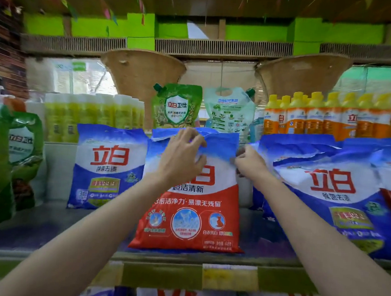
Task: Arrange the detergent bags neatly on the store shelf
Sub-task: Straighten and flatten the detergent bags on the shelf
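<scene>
A red-and-blue detergent bag (189,216) stands upright at the middle of the shelf (159,258). My left hand (182,156) grips its upper front, fingers curled over the top edge. My right hand (249,162) pinches its upper right corner. A blue detergent bag (106,167) stands upright to the left, with a gap between them. To the right, a larger blue detergent bag (330,192) leans back, with more bags overlapping behind it.
Green refill pouches (8,162) stand at far left. Behind the bags are a green pouch (176,107), a pale pouch (229,113), white-and-yellow bottles (92,115) and orange bottles (326,115). A yellow price tag (229,277) hangs on the shelf edge. More bags lie below.
</scene>
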